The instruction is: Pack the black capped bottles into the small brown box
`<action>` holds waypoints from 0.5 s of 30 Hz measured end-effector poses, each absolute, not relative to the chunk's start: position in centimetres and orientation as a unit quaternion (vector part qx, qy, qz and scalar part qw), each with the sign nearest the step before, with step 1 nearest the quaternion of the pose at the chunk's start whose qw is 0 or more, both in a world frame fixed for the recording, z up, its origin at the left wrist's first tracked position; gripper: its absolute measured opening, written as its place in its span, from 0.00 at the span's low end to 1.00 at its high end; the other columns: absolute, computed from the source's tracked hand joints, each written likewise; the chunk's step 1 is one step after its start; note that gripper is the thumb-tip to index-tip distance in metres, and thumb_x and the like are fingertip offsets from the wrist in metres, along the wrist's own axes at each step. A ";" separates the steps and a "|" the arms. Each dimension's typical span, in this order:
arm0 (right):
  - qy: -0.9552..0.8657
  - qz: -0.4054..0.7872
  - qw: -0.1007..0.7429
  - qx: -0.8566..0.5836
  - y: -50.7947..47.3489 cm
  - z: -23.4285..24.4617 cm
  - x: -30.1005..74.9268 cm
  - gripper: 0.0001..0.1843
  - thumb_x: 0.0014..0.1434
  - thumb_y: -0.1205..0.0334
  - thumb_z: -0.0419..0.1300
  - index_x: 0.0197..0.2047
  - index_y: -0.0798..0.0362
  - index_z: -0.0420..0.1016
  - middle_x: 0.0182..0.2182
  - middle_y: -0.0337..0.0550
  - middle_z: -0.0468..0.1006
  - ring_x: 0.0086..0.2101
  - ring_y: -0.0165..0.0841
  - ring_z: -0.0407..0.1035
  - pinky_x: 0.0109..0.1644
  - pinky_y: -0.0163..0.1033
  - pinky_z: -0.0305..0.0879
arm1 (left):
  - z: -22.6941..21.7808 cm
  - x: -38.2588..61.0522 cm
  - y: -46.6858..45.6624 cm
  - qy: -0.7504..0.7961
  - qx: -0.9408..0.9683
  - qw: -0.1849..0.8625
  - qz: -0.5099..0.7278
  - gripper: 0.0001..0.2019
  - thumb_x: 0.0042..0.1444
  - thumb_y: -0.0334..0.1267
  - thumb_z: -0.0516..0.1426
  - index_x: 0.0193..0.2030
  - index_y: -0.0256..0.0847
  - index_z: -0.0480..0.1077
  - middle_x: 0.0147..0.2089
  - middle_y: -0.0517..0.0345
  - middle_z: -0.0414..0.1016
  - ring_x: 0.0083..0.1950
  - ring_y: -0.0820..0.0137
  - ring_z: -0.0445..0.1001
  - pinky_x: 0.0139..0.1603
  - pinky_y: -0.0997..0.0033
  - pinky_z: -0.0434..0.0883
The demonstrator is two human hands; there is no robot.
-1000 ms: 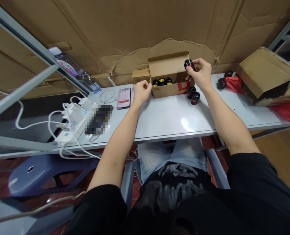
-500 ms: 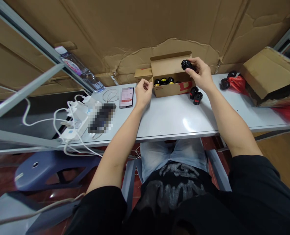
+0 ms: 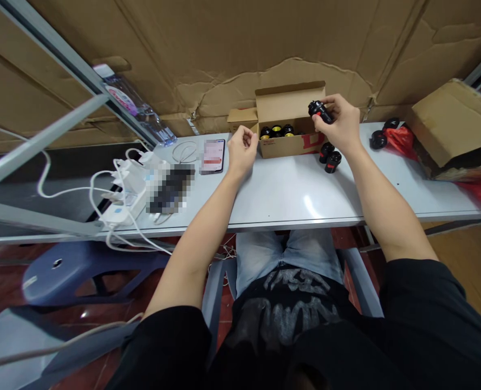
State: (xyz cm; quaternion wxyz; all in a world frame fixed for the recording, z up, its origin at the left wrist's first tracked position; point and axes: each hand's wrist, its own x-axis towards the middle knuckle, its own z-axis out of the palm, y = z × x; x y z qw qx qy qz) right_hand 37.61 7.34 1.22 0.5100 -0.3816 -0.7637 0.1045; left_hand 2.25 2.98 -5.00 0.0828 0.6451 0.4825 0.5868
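Our right hand (image 3: 341, 125) pinches a black lamp socket (image 3: 320, 111) above the open carton (image 3: 283, 147). Three sockets (image 3: 277, 131) sit inside, two more (image 3: 330, 157) stand just below the grip, and two others (image 3: 378, 140) lie further right. Our left hand (image 3: 242, 153) is loosely open beside the carton.

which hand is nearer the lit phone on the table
Left. The left hand is just to the right of the phone, while the right hand is much farther right, past the cardboard box.
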 end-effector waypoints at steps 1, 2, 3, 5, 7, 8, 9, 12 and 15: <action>-0.761 0.100 0.508 -0.390 7.1 1.4 37.5 0.31 0.71 0.31 0.75 0.66 0.43 0.86 0.49 0.48 0.93 0.50 0.56 0.89 0.63 0.63 0.88 | -5.2 2.2 3.1 0.481 0.651 0.079 0.582 0.35 0.77 0.81 0.60 0.43 0.49 0.71 0.38 0.58 0.74 0.38 0.64 0.71 0.45 0.60 0.75; -0.757 0.094 0.508 -0.400 6.8 1.6 37.4 0.32 0.70 0.30 0.76 0.66 0.43 0.86 0.51 0.49 0.93 0.50 0.57 0.89 0.64 0.63 0.87 | -5.3 2.1 3.2 0.477 0.656 0.073 0.580 0.35 0.77 0.82 0.59 0.44 0.49 0.72 0.40 0.56 0.75 0.39 0.63 0.73 0.47 0.59 0.77; -0.755 0.089 0.505 -0.408 6.5 1.8 37.3 0.33 0.69 0.29 0.77 0.65 0.42 0.87 0.52 0.50 0.94 0.52 0.58 0.89 0.65 0.64 0.87 | -5.5 2.0 3.3 0.473 0.661 0.066 0.579 0.35 0.76 0.82 0.59 0.45 0.49 0.73 0.42 0.55 0.77 0.41 0.63 0.75 0.49 0.58 0.78; -0.769 0.089 0.483 -0.409 6.0 2.3 37.3 0.35 0.70 0.28 0.77 0.67 0.42 0.87 0.57 0.53 0.94 0.57 0.61 0.89 0.70 0.65 0.85 | -5.9 1.8 3.7 0.467 0.669 0.056 0.576 0.36 0.75 0.84 0.60 0.48 0.49 0.74 0.46 0.51 0.78 0.45 0.61 0.77 0.53 0.55 0.81; -0.782 0.082 0.467 -0.405 5.5 2.7 37.3 0.35 0.73 0.26 0.73 0.69 0.41 0.87 0.61 0.55 0.94 0.61 0.63 0.87 0.75 0.66 0.82 | -6.3 1.7 4.0 0.468 0.672 0.056 0.571 0.36 0.74 0.84 0.59 0.50 0.48 0.75 0.49 0.50 0.79 0.47 0.60 0.78 0.57 0.53 0.83; -0.787 0.077 0.459 -0.405 5.4 2.8 37.3 0.35 0.75 0.25 0.71 0.70 0.41 0.87 0.62 0.55 0.93 0.63 0.63 0.87 0.76 0.65 0.81 | -6.5 1.6 4.2 0.469 0.673 0.059 0.569 0.37 0.74 0.84 0.59 0.51 0.49 0.75 0.50 0.49 0.79 0.48 0.60 0.78 0.58 0.52 0.84; -0.791 0.070 0.453 -0.406 5.3 2.9 37.4 0.35 0.76 0.25 0.69 0.71 0.41 0.86 0.63 0.55 0.93 0.63 0.63 0.87 0.76 0.64 0.81 | -6.7 1.5 4.3 0.469 0.673 0.062 0.569 0.37 0.74 0.85 0.59 0.53 0.49 0.75 0.51 0.48 0.79 0.49 0.59 0.79 0.59 0.52 0.84; -0.793 0.056 0.451 -0.405 5.4 2.8 37.4 0.35 0.78 0.25 0.66 0.73 0.40 0.85 0.64 0.52 0.93 0.64 0.60 0.87 0.76 0.62 0.82 | -7.0 1.4 4.6 0.464 0.675 0.077 0.568 0.38 0.74 0.85 0.57 0.57 0.49 0.75 0.54 0.47 0.78 0.52 0.58 0.80 0.59 0.51 0.85; -0.780 0.060 0.470 -0.408 5.8 2.3 37.4 0.36 0.78 0.23 0.66 0.71 0.42 0.86 0.57 0.50 0.95 0.57 0.58 0.90 0.70 0.63 0.85 | -7.2 1.3 4.7 0.465 0.675 0.087 0.567 0.38 0.75 0.85 0.56 0.59 0.50 0.74 0.55 0.47 0.78 0.53 0.58 0.80 0.59 0.53 0.85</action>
